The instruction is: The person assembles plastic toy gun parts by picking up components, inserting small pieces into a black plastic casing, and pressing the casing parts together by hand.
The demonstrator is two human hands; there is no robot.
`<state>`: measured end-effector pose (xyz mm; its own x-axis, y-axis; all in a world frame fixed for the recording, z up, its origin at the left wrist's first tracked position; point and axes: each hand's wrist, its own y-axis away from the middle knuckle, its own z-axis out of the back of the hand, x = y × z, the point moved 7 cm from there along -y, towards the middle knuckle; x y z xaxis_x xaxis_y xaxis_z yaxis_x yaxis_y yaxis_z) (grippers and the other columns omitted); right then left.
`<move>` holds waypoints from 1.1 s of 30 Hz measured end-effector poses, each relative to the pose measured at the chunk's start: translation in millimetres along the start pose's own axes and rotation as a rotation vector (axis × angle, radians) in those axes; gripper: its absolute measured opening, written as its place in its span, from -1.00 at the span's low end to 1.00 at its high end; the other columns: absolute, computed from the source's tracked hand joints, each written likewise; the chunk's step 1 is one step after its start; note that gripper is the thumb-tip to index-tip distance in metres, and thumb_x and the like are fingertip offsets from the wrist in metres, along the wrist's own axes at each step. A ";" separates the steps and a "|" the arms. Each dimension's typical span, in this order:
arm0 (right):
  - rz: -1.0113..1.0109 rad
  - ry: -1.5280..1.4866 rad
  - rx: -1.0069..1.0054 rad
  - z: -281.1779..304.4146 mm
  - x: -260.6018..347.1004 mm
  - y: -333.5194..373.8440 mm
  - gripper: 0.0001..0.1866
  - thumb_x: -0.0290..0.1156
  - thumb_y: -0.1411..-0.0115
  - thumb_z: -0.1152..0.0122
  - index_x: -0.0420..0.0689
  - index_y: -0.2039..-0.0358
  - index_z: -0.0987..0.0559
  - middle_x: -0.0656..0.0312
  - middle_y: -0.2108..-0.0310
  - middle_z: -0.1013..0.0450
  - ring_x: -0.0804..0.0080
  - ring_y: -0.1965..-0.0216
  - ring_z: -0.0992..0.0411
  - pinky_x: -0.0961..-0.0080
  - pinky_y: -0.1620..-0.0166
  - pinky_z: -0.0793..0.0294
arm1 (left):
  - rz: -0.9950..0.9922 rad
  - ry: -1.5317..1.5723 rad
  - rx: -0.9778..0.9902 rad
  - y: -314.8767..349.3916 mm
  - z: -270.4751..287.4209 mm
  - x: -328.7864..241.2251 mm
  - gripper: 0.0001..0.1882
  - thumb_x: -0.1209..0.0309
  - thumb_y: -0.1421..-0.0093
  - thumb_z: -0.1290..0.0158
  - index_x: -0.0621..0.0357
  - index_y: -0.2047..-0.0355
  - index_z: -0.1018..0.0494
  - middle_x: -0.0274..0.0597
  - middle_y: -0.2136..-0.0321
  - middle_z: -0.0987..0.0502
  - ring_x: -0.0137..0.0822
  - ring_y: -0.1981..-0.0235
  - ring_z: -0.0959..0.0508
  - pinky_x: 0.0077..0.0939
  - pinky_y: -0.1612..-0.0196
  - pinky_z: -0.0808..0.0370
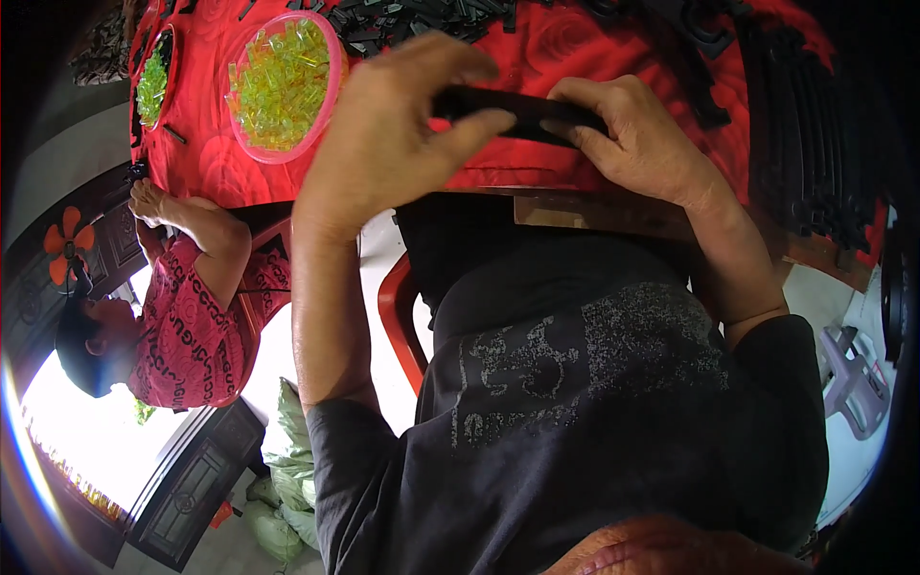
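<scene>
Held level over the near edge of the table is a long black plastic piece (529,107). My right hand (637,134) pinches its right end between thumb and fingers. At the other end, my left hand (393,134) has its thumb across the piece and its fingers curled above it, slightly smeared by motion. Whether something small sits in the left fingers cannot be made out. Just left of that hand stands a pink-rimmed round basin (337,72) full of small translucent yellow-green pieces (283,86).
Loose black parts (422,24) are heaped along the far side of the red cloth-covered table (537,48). Long curved black pieces (795,134) lie stacked at the right. At the left are another basin with green pieces (151,88) and a seated person (192,326) in red.
</scene>
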<state>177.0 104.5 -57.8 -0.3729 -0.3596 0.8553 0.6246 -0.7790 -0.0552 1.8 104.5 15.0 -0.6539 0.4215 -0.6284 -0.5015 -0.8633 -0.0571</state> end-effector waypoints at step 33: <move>-0.093 -0.011 -0.078 6.2 -11.0 1.5 -0.78 -0.51 -0.30 -0.24 -0.20 0.05 -0.54 0.12 0.66 -0.46 0.41 0.69 -0.43 0.41 0.54 -0.38 | 0.415 0.439 -0.502 39.6 1.5 51.5 -0.76 0.42 -0.42 -0.10 0.32 0.01 -0.53 -0.25 0.22 -0.61 -0.52 0.20 -0.56 -0.62 0.09 -0.51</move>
<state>186.3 110.5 -64.0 -0.4192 -0.2783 0.8642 0.5317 -0.8468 -0.0147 -52.6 92.4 -18.4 -0.3953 -0.0213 -0.9183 0.1193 -0.9925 -0.0284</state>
